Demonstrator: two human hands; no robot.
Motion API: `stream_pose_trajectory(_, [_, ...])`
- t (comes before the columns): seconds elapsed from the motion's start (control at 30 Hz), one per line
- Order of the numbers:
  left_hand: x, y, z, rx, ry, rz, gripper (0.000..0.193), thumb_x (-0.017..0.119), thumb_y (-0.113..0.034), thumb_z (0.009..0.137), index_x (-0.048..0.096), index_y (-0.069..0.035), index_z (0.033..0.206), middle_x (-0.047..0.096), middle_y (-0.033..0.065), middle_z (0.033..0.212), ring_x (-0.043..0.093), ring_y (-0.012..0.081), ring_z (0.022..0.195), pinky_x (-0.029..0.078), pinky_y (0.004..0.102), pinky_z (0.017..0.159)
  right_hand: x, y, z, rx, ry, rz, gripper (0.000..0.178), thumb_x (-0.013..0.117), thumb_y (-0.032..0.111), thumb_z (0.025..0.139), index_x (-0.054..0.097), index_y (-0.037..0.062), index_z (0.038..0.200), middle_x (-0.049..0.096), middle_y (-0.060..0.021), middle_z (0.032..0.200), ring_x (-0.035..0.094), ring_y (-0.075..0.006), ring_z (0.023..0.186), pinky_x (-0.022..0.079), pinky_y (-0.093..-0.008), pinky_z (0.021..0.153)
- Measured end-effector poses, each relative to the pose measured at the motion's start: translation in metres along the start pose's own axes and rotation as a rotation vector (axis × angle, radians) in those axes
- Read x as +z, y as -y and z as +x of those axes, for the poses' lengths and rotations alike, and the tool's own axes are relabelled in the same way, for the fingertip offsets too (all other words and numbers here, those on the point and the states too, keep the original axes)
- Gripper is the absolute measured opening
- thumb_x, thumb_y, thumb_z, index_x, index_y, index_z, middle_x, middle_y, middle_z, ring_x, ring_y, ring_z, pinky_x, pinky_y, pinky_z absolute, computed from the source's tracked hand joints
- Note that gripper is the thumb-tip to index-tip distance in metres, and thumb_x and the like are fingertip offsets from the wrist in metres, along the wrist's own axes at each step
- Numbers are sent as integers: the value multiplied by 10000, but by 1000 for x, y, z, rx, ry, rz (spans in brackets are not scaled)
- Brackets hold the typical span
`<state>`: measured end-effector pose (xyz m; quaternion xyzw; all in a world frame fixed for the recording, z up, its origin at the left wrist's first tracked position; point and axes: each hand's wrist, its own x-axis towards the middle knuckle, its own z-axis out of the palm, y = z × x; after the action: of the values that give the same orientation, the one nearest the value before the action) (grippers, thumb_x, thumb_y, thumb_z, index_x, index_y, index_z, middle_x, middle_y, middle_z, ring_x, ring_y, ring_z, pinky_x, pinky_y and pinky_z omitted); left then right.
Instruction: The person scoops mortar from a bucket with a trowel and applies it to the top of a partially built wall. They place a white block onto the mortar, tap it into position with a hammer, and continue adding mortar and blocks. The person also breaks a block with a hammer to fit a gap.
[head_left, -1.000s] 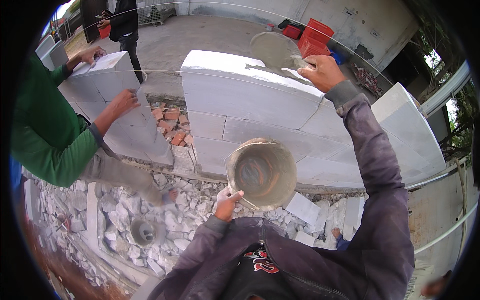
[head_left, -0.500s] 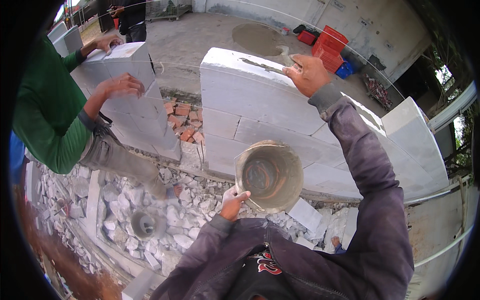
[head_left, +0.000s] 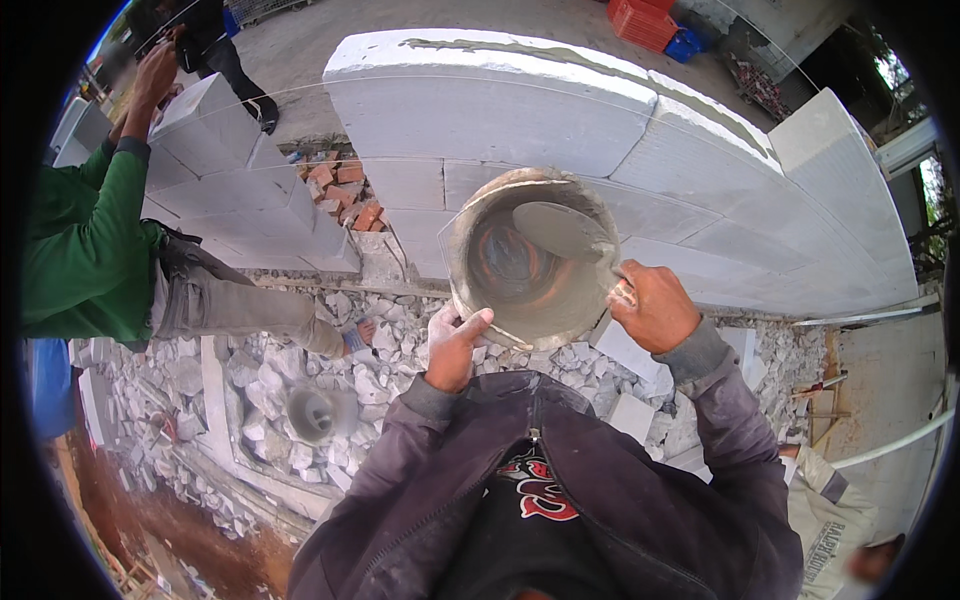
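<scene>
My left hand (head_left: 455, 345) grips the near left rim of a mortar-stained bucket (head_left: 578, 305), thumb over the edge. The bucket is tipped so its inside faces me, with a little grey residue at the bottom. In my right hand (head_left: 660, 305) is a trowel, its fingers wrapped round the handle, which they hide. The trowel's rounded blade (head_left: 565, 232) lies inside the bucket near the right wall. Just beyond stands a wall of white blocks (head_left: 490, 105), with a strip of grey mortar (head_left: 560, 52) along its top.
A co-worker in a green sleeve (head_left: 100, 260) stands left, hands raised by a shorter block stack (head_left: 205, 130). Broken red bricks (head_left: 340, 190) fill the gap between. White rubble (head_left: 270, 390) and another bucket (head_left: 315, 415) lie below. Another person's light shirt (head_left: 825, 515) shows at lower right.
My right hand has come down from the wall top to the bucket, where the trowel blade now shows inside. The bucket sits higher in view. The co-worker's hands have risen off the blocks.
</scene>
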<state>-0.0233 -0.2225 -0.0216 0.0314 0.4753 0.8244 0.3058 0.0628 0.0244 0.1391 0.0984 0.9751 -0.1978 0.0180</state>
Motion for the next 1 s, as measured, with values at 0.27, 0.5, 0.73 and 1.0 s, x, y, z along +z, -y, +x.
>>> stream_pose_trajectory(0.27, [55, 6, -15, 74, 88, 292, 337, 669, -112, 961, 593, 24, 1260, 670, 42, 1100, 618, 112, 957, 496, 275, 852, 90, -9, 23, 258, -213, -176, 260, 661, 90, 816, 625, -25, 1047, 689, -239, 914, 675, -417, 874, 556, -514, 739])
stream_pose_trajectory(0.5, [44, -29, -3, 51, 241, 329, 320, 677, -75, 937, 612, 38, 1230, 688, 48, 1078, 629, 117, 950, 501, 275, 842, 77, -4, -28, -109, -89, -348, 356, 622, 53, 823, 606, 22, 1177, 623, -149, 982, 682, -318, 913, 577, -438, 697])
stream_pose_trajectory(0.73, [63, -59, 19, 88, 352, 523, 327, 673, -47, 919, 633, 46, 1230, 695, 46, 1084, 615, 106, 933, 500, 280, 841, 80, -10, -15, 39, -429, -440, 352, 628, 80, 839, 606, 22, 1185, 625, -148, 976, 688, -315, 893, 585, -390, 658])
stream_pose_trajectory(1.0, [89, -51, 25, 167, 345, 634, 357, 677, -18, 889, 624, 55, 1234, 687, 42, 1053, 603, 108, 926, 493, 271, 822, 49, -9, -73, 137, -186, -275, 335, 652, 76, 840, 600, 14, 1165, 623, -166, 964, 671, -372, 803, 561, -461, 673])
